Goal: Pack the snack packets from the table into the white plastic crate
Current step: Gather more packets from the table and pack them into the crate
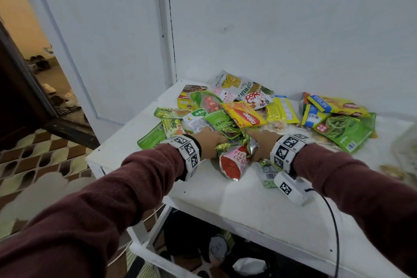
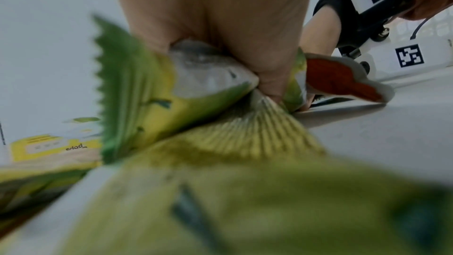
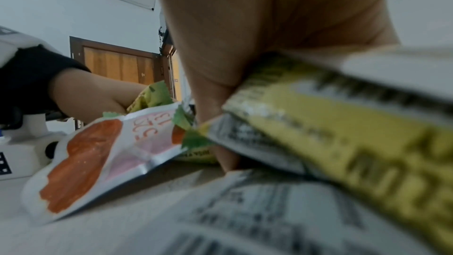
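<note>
Head view: both my hands are down in the near edge of the packet pile.
Left fingers: my left hand is curled round green packets, bunched in the fist in the left wrist view.
Right fingers: my right hand is clenched on a yellow packet; more wrappers are blurred under it.
Between the hands: the pink packet lies touching both, long axis running toward me, its near end tipped up off the table.
Nearer hand: about equal, it sits in the gap between them.
Rest of pile: the other packets spread beyond my fingertips, toward the wall and off to my right.
Crate: not in view in any picture, so I cannot tell which way the load must go.
Judgement: lift both handfuls together; the pink packet may slip out.
</note>
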Available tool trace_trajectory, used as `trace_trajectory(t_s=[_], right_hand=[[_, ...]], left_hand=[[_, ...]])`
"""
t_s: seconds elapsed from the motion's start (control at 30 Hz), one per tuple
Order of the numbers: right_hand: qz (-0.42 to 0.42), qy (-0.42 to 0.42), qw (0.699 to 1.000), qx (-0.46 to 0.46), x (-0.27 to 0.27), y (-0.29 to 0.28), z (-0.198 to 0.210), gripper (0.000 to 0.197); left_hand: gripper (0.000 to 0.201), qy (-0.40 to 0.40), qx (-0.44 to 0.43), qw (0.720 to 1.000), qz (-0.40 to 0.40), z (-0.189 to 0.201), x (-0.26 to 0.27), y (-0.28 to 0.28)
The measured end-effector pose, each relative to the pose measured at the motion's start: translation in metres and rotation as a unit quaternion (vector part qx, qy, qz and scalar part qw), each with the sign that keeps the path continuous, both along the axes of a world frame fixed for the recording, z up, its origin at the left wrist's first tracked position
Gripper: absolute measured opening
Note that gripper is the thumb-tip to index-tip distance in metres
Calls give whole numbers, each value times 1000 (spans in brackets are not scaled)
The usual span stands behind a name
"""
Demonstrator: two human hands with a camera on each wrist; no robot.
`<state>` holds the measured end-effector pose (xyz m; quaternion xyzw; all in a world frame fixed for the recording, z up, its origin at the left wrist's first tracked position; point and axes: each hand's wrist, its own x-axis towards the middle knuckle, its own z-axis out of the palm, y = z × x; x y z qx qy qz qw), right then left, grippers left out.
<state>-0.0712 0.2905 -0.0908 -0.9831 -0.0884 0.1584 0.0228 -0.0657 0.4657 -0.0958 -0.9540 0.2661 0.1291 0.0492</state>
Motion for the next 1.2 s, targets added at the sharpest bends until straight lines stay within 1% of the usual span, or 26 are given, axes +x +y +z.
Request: trace_trajectory(t_s=[0.13,0.23,0.33,0.43,0.53,0.7,0.9,0.97,1.03,1.07,1.13,1.17,1.2], right_hand=[[0,-19,1000,8,-2,1,-2,88],[-4,-28,999,41,-3,-1,0,97],[-8,-44,998,54,-1,-4,2,94],[-11,-67,997,41,2,-5,1,84],[-15,-92,995,27,3,-6,1,70],[-22,-136,990,24,5,-15,2,64],[-59,-177,982,40,7,-43,11,56],[-73,-193,977,48,5,-54,13,50],[-91,-205,973,62,3,-63,15,48],[-102,-207,971,66,1,-68,17,49],[-117,-215,966,80,-1,-77,22,52],[-120,-221,963,94,-2,-81,26,54],[-121,-229,959,111,-4,-86,31,54]], left_hand=[[36,12,-102,994,29,1,-1,1],[37,9,-157,986,47,3,-1,2],[32,9,-200,978,55,7,-3,1],[26,18,-217,974,62,7,-5,0],[25,28,-238,968,75,9,-8,-1],[31,40,-270,957,97,18,-12,-7],[25,43,-295,946,129,23,-7,-9],[27,48,-304,942,130,27,-6,-12],[29,52,-299,943,134,32,-6,-15],[32,53,-291,945,136,34,-5,-18],[49,51,-267,950,155,39,-3,-23],[54,51,-260,950,163,44,-3,-26],[51,51,-263,950,164,49,-3,-30]])
